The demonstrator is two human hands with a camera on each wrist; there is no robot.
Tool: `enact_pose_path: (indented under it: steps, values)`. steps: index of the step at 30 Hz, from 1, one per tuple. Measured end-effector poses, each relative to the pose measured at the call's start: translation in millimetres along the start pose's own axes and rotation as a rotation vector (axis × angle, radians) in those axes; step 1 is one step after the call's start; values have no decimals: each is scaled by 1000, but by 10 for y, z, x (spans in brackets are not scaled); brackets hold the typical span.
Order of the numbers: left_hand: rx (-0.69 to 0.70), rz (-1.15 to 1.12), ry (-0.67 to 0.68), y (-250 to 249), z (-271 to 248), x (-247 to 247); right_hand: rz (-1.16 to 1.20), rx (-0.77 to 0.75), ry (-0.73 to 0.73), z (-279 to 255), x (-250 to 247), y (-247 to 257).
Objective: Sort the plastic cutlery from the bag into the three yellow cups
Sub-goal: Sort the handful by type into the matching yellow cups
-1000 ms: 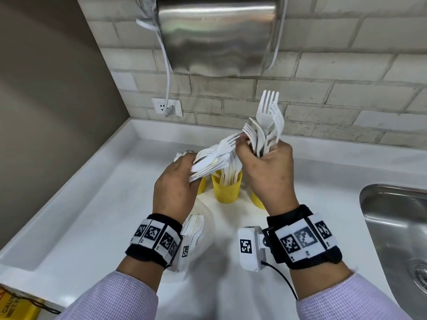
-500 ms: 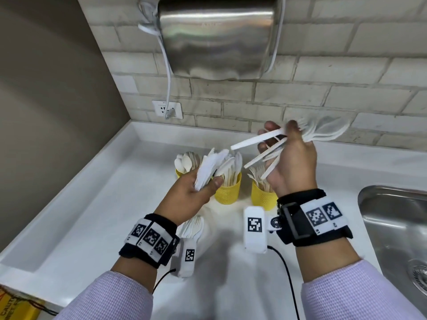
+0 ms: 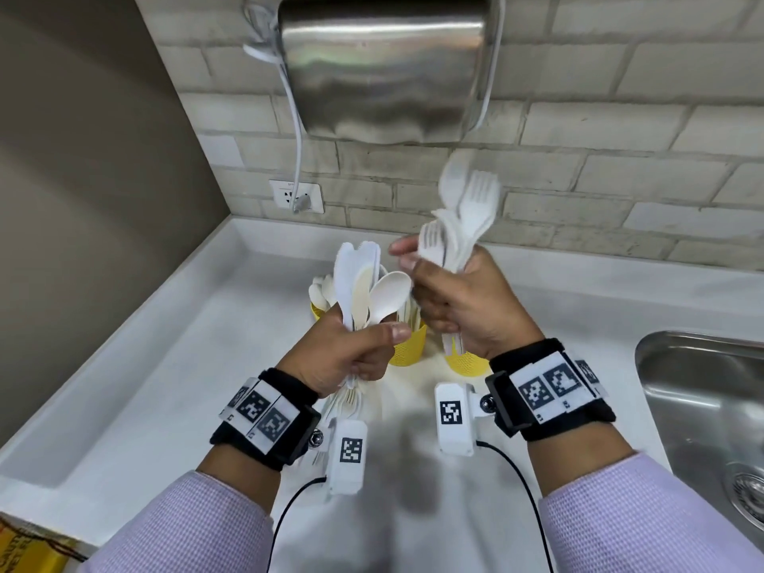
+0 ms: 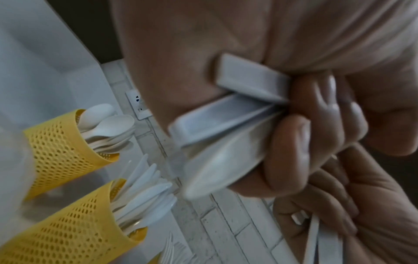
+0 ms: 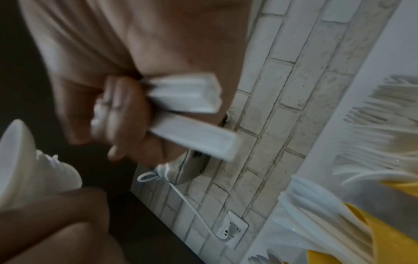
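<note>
My left hand (image 3: 355,345) grips a mixed bunch of white knives and spoons (image 3: 364,287) upright, above the cups; their handles (image 4: 228,114) poke out of its fist in the left wrist view. My right hand (image 3: 459,299) holds a bundle of white forks (image 3: 463,217), tines up, its index finger stretched toward the left bunch; fork handles (image 5: 192,125) stick out below the fist. Three yellow mesh cups stand by the back wall: the left one (image 3: 317,311) with spoons (image 4: 106,121), the middle one (image 3: 407,347) with knives (image 4: 149,194), the right one (image 3: 467,361) with forks. More forks (image 3: 347,401) lie under my left wrist, seemingly on the clear bag.
A steel sink (image 3: 703,415) is set in the white counter (image 3: 165,366) at the right. A steel wall unit (image 3: 384,64) hangs on the brick wall, its white cord running to a socket (image 3: 295,196). A yellow box (image 3: 29,547) sits at the near left edge.
The hands parted, then came back together. The right hand swung the forks sideways and back upright. The left hand turned its bunch upright, so a spoon and knives now show.
</note>
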State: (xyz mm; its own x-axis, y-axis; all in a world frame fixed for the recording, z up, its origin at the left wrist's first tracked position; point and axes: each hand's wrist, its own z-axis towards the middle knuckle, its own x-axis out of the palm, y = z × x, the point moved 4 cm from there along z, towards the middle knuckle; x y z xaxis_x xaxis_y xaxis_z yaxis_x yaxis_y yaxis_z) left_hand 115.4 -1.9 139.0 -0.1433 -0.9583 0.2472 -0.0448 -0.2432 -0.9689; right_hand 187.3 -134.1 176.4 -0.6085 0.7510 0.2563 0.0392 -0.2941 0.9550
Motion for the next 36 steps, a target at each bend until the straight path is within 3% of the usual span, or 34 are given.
enact_pose_path:
  steps: [3, 7, 12, 18, 20, 22, 26, 30, 36]
  values:
    - [-12, 18, 40, -5, -10, 19, -40, 155, 187, -43, 74, -36]
    - [-18, -18, 52, -19, -29, 25, 13, 156, 254, -49, 72, -23]
    - [15, 89, 79, -72, -8, 38, 138, 79, 234, -48, 66, -16]
    - [56, 450, -73, -156, 24, 39, 580, 24, 150, -47, -9, -165]
    - [79, 553, -160, -153, 20, -22, 610, 9, 159, -29, -36, -164]
    - [160, 643, -207, -163, 8, -29, 483, -1, 147, -39, -51, -148]
    - [478, 873, -295, -247, 9, -47, 228, -44, 237, -115, -13, -113]
    - [597, 1023, -390, -283, 12, -137, 79, -97, 236, -144, -40, -78]
    - [643, 1108, -475, -242, 5, -208, 374, -118, -28, -74, -133, 38]
